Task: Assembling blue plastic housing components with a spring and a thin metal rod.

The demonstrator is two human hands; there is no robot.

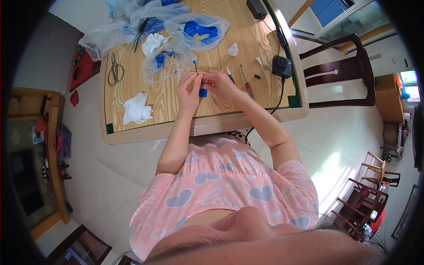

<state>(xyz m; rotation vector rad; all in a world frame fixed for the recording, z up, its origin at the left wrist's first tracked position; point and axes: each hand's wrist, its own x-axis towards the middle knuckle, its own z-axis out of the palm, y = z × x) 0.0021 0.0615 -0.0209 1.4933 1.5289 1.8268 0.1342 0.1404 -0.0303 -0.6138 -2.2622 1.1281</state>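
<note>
My left hand (189, 92) pinches a thin dark stem with a small blue ball (194, 62) at its upper end. Close against it, my right hand (219, 84) has its fingertips pressed together at the lower part of the stem; what lies between them is hidden. Under the hands a small blue piece (203, 92) shows on the wooden table. Just beyond them lies a clear plastic bag (152, 73) with small blue parts. Beside my right hand are a slim dark tube with a white tip (229, 73) and a red-handled screwdriver (248, 84).
Scissors (115, 73) and a crumpled white tissue (138, 109) lie at the left. Farther back are clear bags (216, 26) with blue parts and a bundle of dark bristly stems (140, 32). A black box (282, 66) with a cable stands right. A dark wooden chair (340, 75) stands beyond the table's right edge.
</note>
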